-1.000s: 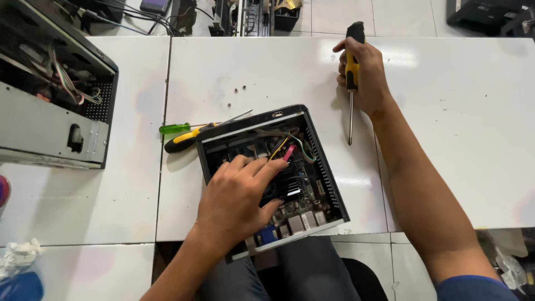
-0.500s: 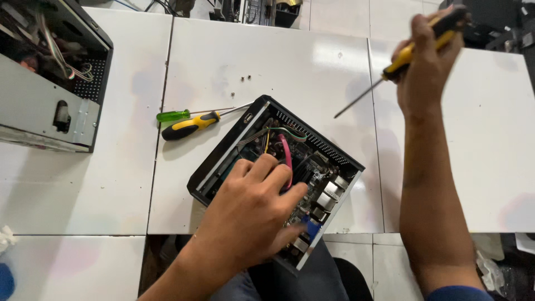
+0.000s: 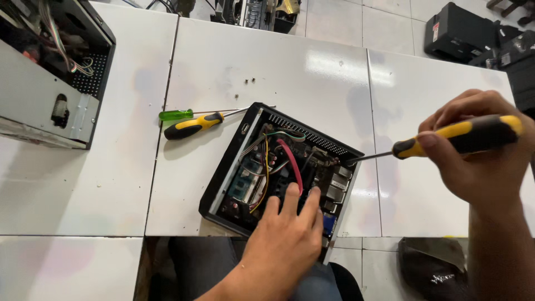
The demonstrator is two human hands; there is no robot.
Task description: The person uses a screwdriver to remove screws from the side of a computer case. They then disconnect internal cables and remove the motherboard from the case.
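Note:
A small open black computer case (image 3: 278, 167) lies tilted on the white table (image 3: 290, 72), showing a circuit board, coloured wires and a pink flat cable. My left hand (image 3: 281, 245) rests flat on its near part, fingers spread over the board. My right hand (image 3: 479, 150) grips a yellow-and-black screwdriver (image 3: 446, 139) nearly level, its tip touching the case's right corner.
Two more screwdrivers, one with a green handle (image 3: 175, 115) and one yellow and black (image 3: 192, 126), lie left of the case. A larger open grey computer chassis (image 3: 47, 72) stands at far left. Small screws (image 3: 249, 81) lie behind the case. Black equipment (image 3: 457, 30) sits on the floor beyond.
My right hand has brought the screwdriver down from the raised position to the case's right corner. The case has turned further, and my left hand has slid toward its near edge.

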